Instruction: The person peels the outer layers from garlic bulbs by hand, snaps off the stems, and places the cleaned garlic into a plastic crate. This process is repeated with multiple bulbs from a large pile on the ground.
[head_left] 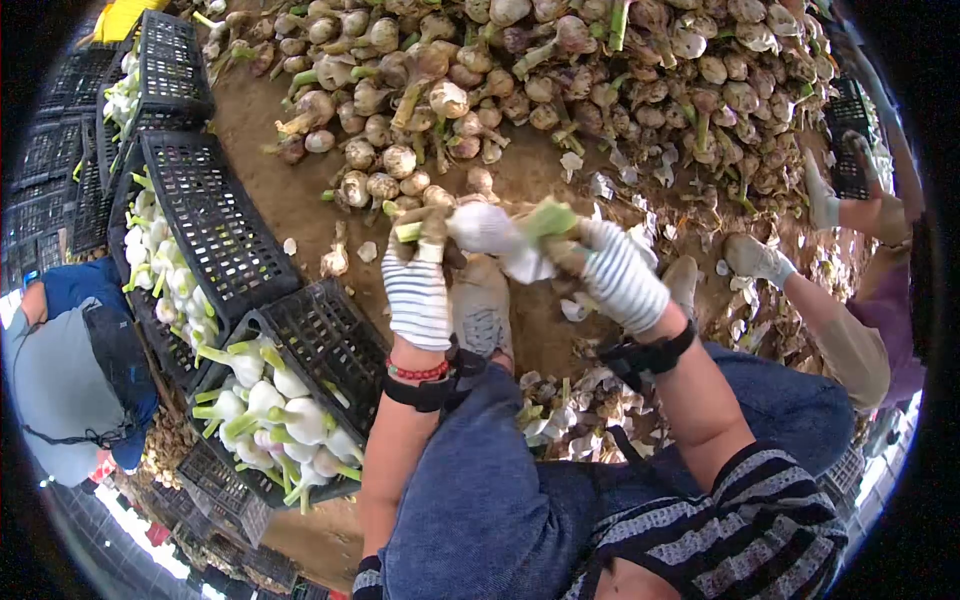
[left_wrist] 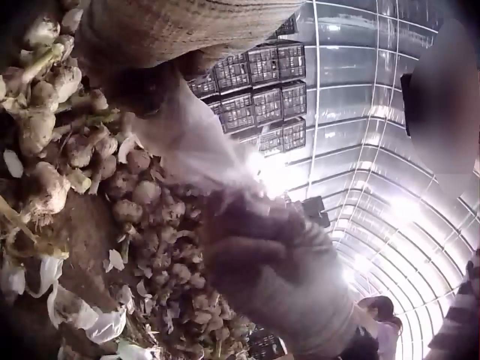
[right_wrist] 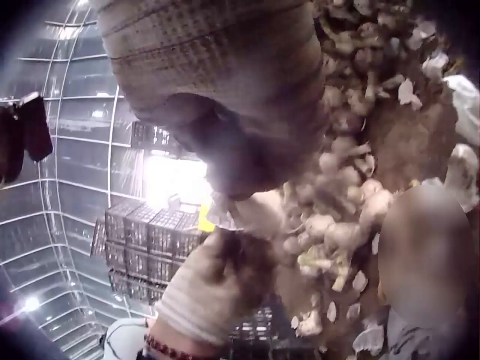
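In the head view, a garlic bulb point(head_left: 485, 228) with a cut green stem is held out over the dirt floor, between both gloved hands. My left hand point(head_left: 420, 285), in a striped, soiled glove, grips it at its stem end. Opposite, my right hand point(head_left: 620, 275) pinches the pale green outer skin point(head_left: 545, 222), which hangs off the bulb's right side. Motion blurs the bulb and skin. In the left wrist view the bulb point(left_wrist: 195, 139) is a whitish smear between the two gloves. The gloves hide most of it in the right wrist view.
A heap of unpeeled garlic point(head_left: 460, 80) spreads ahead. Black crates of cleaned garlic point(head_left: 265, 405) stand at left. Loose skins point(head_left: 745, 290) litter the floor, and a shoe point(head_left: 482, 310) is below the hands. Other people sit at left and right, one with a gloved hand point(head_left: 757, 260) nearby.
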